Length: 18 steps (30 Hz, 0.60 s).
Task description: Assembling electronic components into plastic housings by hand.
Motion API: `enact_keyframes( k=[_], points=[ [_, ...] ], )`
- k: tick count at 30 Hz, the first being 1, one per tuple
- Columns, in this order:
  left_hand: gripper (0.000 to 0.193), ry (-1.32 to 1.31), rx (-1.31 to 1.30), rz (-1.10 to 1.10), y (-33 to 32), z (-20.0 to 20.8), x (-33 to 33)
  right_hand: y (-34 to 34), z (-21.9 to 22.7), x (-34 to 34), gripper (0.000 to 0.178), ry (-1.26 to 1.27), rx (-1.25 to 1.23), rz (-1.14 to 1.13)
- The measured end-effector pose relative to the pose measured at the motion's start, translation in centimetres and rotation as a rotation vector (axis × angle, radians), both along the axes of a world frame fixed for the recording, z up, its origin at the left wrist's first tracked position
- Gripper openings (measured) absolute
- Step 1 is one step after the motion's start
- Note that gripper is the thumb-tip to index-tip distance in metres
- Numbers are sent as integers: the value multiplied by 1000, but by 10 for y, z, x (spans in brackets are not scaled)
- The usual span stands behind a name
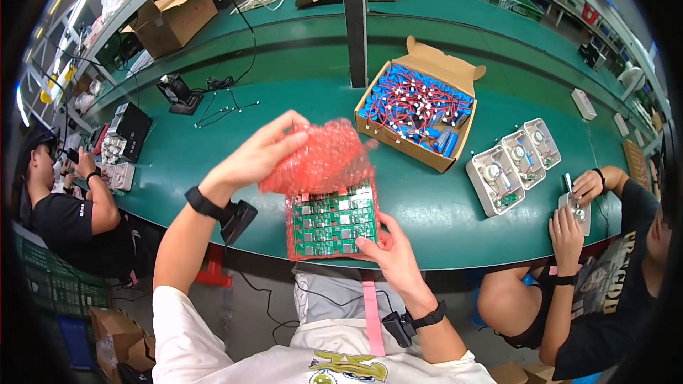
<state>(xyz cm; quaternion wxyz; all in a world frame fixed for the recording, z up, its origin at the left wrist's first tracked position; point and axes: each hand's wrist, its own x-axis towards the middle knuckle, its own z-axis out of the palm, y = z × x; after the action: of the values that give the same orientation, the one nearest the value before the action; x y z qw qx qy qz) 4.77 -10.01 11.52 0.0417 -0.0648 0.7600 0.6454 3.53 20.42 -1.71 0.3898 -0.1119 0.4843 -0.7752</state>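
Note:
A green panel of circuit boards [331, 224], set with small silver components, lies over the front edge of the green bench on red bubble wrap. My right hand [391, 252] grips the panel's lower right corner, thumb on top and fingers beneath. Across the panel's far part, a bunched flap of red bubble wrap [320, 160] is pinched by my left hand [274, 146] at its upper left. That flap hides the panel's far edge. Each of my wrists wears a black strap with a small black device.
An open cardboard box [405, 144] of blue battery cells with red leads stands beyond my hands. Right of it sit several pale casings [496, 179] with parts inside. Co-workers sit at both sides; the right one handles a casing [575, 213]. A dark post [353, 21] rises behind.

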Motion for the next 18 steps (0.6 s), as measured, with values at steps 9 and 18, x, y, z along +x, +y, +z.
enact_keyframes(
  k=[9,18],
  points=[
    [14,-276,-63,93,-32,-11,-53,18,0,2,66,192,-31,10],
    [29,-418,-582,-466,-18,4,-60,27,0,6,66,179,9,8]
  ],
)
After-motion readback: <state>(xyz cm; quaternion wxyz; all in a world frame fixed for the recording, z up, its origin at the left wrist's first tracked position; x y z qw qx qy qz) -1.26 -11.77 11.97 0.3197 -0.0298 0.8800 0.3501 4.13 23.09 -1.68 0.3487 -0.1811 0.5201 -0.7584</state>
